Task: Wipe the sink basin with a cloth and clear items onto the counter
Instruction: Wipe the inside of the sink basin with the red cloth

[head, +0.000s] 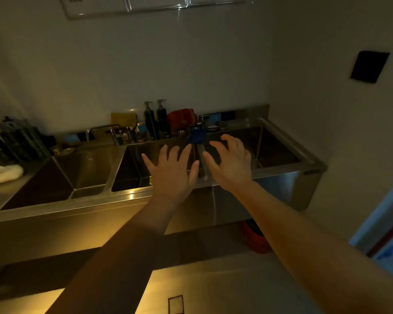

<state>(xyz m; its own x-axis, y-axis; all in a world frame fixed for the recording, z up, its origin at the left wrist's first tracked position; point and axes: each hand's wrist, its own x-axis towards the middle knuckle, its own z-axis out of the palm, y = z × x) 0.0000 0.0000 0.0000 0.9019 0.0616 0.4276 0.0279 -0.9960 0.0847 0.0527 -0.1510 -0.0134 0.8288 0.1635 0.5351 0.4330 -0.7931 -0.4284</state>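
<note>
A long steel sink unit with three basins runs along the wall. My left hand hovers over the middle basin with fingers spread and empty. My right hand is beside it, fingers loosely bent, holding nothing. Between the two hands a faucet spout with a blue piece on it reaches out over the basins. A white cloth lies on the counter at the far left. The room is dim.
On the back ledge stand two dark pump bottles, a yellow sponge, a red cloth and small metal dishes. A dark rack sits at the left. An orange bucket is under the sink.
</note>
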